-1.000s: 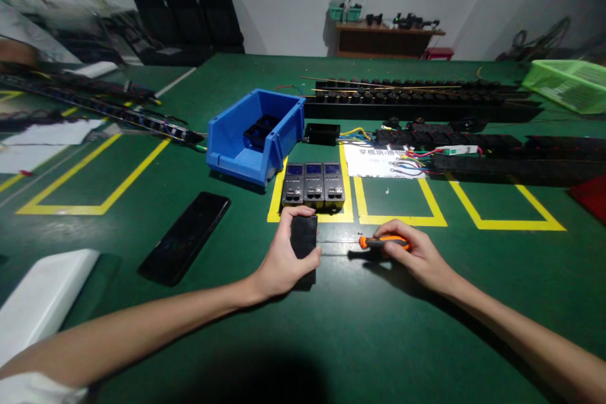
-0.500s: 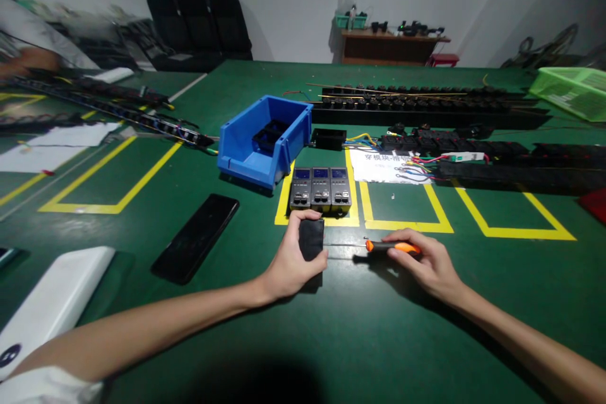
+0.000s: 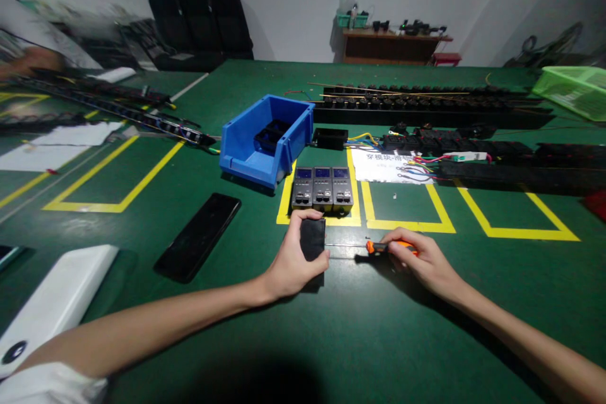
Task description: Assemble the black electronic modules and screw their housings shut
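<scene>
My left hand (image 3: 294, 259) is closed around a black box-shaped module (image 3: 312, 241), held on edge over the green table. In my right hand (image 3: 416, 257) is a screwdriver (image 3: 377, 247) with an orange and black handle, gripped between thumb and fingers. Its thin shaft points left, and the tip meets the right side of the module; the exact contact spot is too small to make out. Just beyond my left hand, three black modules (image 3: 322, 189) with small screens and ports stand side by side within a yellow taped outline.
A blue bin (image 3: 255, 167) with black parts stands behind the modules on the left. A black phone (image 3: 197, 237) and a white device (image 3: 57, 303) lie at left. Black strips with wires (image 3: 454, 145) stretch across the right back. Another person's hand (image 3: 40, 63) is at far left.
My right fingers have shifted on the screwdriver's handle, covering more of it. The module stays in my left hand with the shaft against it. The whole view has shifted slightly.
</scene>
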`<state>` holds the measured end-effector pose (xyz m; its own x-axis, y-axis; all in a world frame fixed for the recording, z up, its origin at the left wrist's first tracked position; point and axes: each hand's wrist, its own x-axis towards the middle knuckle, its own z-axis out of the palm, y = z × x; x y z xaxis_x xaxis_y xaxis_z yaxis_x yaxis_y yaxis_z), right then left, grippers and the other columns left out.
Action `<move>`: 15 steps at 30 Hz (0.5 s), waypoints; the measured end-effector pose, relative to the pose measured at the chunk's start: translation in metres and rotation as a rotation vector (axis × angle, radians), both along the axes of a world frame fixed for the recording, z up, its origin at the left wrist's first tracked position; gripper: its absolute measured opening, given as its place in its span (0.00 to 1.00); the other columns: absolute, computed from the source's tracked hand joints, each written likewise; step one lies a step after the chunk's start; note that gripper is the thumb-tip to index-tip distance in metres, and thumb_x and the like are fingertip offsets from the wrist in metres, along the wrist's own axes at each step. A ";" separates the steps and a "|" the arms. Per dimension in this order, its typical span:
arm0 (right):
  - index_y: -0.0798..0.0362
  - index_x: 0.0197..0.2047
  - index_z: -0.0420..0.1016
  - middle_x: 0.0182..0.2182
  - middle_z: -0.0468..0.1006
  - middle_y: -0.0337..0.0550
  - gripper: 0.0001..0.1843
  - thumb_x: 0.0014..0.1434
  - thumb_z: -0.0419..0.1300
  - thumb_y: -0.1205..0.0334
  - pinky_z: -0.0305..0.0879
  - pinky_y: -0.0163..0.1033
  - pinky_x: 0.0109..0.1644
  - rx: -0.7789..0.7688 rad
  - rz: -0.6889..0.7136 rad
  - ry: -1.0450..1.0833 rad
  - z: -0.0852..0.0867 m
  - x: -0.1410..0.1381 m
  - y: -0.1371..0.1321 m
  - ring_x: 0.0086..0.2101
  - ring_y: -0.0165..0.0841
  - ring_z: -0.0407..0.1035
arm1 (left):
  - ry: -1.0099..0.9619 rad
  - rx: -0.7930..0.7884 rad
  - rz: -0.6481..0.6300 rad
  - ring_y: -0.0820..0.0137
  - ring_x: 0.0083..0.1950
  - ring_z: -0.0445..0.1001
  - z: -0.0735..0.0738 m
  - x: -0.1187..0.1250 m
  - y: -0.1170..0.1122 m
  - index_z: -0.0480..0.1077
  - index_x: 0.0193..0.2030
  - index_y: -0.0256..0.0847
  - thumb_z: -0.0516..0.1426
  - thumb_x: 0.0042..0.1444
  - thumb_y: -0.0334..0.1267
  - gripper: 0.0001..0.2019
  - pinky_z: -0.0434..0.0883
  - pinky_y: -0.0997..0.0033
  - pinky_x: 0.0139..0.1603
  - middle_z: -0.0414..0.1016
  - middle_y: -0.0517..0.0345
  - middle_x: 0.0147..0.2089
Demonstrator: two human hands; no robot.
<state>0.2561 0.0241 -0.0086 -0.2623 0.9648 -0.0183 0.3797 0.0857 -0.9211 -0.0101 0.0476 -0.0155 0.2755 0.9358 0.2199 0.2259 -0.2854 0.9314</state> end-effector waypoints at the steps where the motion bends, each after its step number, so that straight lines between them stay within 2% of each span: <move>1: 0.53 0.41 0.71 0.30 0.73 0.39 0.10 0.61 0.58 0.55 0.65 0.34 0.31 0.067 0.010 -0.029 0.000 0.000 -0.001 0.28 0.30 0.69 | -0.006 -0.004 0.000 0.61 0.59 0.64 0.000 0.000 0.000 0.56 0.53 0.42 0.59 0.48 0.29 0.25 0.61 0.59 0.61 0.63 0.51 0.55; 4: 0.51 0.43 0.69 0.38 0.74 0.43 0.10 0.57 0.63 0.61 0.69 0.38 0.41 0.303 0.019 -0.091 -0.001 0.002 -0.001 0.38 0.34 0.72 | -0.019 -0.016 -0.002 0.61 0.58 0.65 0.001 0.000 0.000 0.56 0.52 0.42 0.59 0.48 0.29 0.25 0.64 0.60 0.58 0.64 0.51 0.55; 6: 0.51 0.43 0.70 0.37 0.76 0.44 0.09 0.58 0.62 0.65 0.68 0.39 0.42 0.459 0.037 -0.134 -0.001 0.003 -0.001 0.38 0.35 0.72 | -0.018 -0.021 -0.005 0.61 0.57 0.67 0.001 0.000 0.000 0.56 0.52 0.42 0.59 0.48 0.30 0.25 0.66 0.61 0.55 0.64 0.50 0.55; 9: 0.52 0.46 0.72 0.36 0.78 0.46 0.11 0.59 0.62 0.68 0.67 0.40 0.40 0.648 0.086 -0.226 0.000 0.004 -0.001 0.36 0.35 0.72 | -0.020 -0.034 -0.009 0.62 0.54 0.68 0.002 0.000 0.000 0.56 0.53 0.42 0.59 0.48 0.30 0.25 0.68 0.62 0.53 0.64 0.51 0.54; 12: 0.54 0.47 0.72 0.35 0.79 0.47 0.11 0.59 0.62 0.68 0.67 0.39 0.38 0.698 0.125 -0.272 0.003 0.005 -0.001 0.33 0.34 0.72 | -0.022 -0.047 -0.014 0.62 0.54 0.69 0.002 0.000 0.000 0.55 0.53 0.42 0.59 0.48 0.30 0.25 0.68 0.63 0.52 0.65 0.51 0.53; 15: 0.54 0.45 0.73 0.34 0.80 0.47 0.08 0.61 0.60 0.66 0.68 0.38 0.36 0.623 0.115 -0.267 0.006 0.003 -0.002 0.32 0.34 0.74 | -0.021 -0.051 -0.013 0.62 0.54 0.69 0.002 0.000 0.000 0.55 0.52 0.42 0.59 0.48 0.30 0.25 0.67 0.61 0.54 0.65 0.51 0.53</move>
